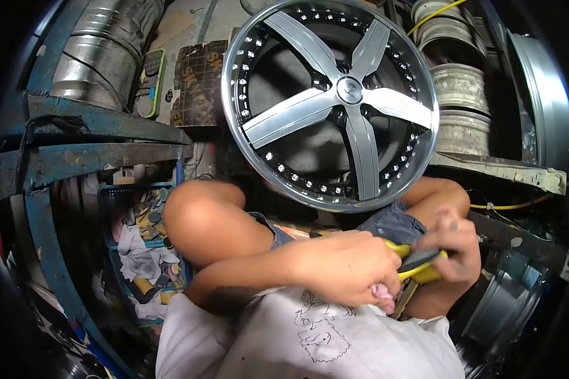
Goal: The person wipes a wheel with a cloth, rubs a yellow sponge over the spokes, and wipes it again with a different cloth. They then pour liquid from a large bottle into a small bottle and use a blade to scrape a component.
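My left hand (pixel 351 268) reaches across my lap, its fingers closed round one end of a yellow and black piece (pixel 420 260); its exact kind I cannot tell. A bit of pinkish, crumpled material (pixel 382 291) shows beneath those fingers. On the other end of the piece is my right hand (pixel 454 243), curled and smeared by motion. Just beyond both hands, a large five-spoke wheel rim (pixel 349 90) with a polished lip and shiny bolts leans up in front of my knees.
Blue metal frame bars (pixel 107 120) run along the left. Under them, a blue basket (pixel 104 218) holds scraps and used abrasive pieces. Stacked bare rims (pixel 463 101) stand at the right, above a yellow hose (pixel 512 205). A worn marked block (pixel 196 82) lies behind.
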`<state>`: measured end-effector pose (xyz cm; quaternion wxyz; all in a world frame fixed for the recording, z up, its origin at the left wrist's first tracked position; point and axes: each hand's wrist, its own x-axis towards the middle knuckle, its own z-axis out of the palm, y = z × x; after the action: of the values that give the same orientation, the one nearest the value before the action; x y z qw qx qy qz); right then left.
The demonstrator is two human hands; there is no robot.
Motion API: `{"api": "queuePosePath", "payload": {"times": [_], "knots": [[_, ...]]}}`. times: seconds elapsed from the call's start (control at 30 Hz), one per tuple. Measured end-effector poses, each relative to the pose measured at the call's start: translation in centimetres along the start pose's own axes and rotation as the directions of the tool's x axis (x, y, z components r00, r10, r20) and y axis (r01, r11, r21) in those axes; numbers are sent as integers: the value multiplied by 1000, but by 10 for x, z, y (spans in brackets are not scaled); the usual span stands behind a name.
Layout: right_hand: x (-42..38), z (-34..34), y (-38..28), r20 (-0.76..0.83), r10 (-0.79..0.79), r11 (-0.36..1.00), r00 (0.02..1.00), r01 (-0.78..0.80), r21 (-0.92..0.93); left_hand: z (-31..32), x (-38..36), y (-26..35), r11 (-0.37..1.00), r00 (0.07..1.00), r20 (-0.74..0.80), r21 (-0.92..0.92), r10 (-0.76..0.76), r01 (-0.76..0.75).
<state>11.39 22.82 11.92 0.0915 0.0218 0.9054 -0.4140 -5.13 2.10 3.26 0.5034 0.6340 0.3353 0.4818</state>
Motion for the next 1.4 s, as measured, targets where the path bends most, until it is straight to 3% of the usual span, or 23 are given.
{"api": "queuePosePath", "payload": {"times": [0.03,0.07,0.1,0.17,0.23,0.3,0.33,0.37,0.43,0.47,0.5,0.57,0.67,0.7,0.73,0.8,0.83,0.97,1.4], "knots": [[7,13,-1,-215,52,978,975,-93,-188,0,-7,2,998,1000,-15,65,0,1],[14,26,6,-372,81,937,925,-198,-288,-1,-14,2,994,998,-51,107,32,-26],[20,39,13,-520,87,877,850,-313,-364,-3,-19,2,993,998,-61,115,-28,34],[30,60,28,-642,179,817,746,-476,-326,-8,-27,3,981,986,-82,120,-145,154],[46,85,56,-616,361,902,700,-429,41,-5,-31,-3,981,979,-124,90,-159,171],[71,99,62,-445,428,889,786,-278,365,-2,-36,-7,980,976,-125,60,-179,188],[78,111,74,-360,434,816,826,-191,545,-1,-41,-8,980,974,-127,47,-188,195],[80,115,76,-140,546,571,826,-245,783,-1,-45,-9,973,970,-126,68,-210,220],[93,135,73,-39,594,302,804,-178,937,-2,-50,-13,959,960,-118,102,-252,264],[99,144,75,-24,556,121,831,-52,991,-4,-53,-14,949,953,-98,109,-287,297],[106,149,73,-72,577,102,813,16,995,-7,-56,-16,947,949,-97,88,-300,308],[126,156,62,-195,633,146,749,131,980,-12,-61,-21,940,939,-91,52,-331,336],[136,174,77,-415,518,583,748,46,811,-9,-68,-30,934,922,-159,-2,-353,357],[140,170,81,-389,270,837,881,-15,547,-9,-69,-32,928,914,-171,-12,-369,373],[144,166,85,-332,0,974,943,75,214,-9,-70,-33,918,907,-154,2,-392,397],[154,170,74,-77,-29,984,997,15,-180,-9,-71,-36,896,892,-117,33,-437,444],[162,183,71,-43,-9,959,999,-3,-282,-9,-71,-36,880,878,-122,51,-463,472],[181,196,64,-142,-47,893,989,-22,-449,-15,-76,-37,832,831,-167,82,-531,548],[165,183,54,-81,27,893,996,-61,-445,-9,-77,-42,864,861,-123,37,-494,502]]}}
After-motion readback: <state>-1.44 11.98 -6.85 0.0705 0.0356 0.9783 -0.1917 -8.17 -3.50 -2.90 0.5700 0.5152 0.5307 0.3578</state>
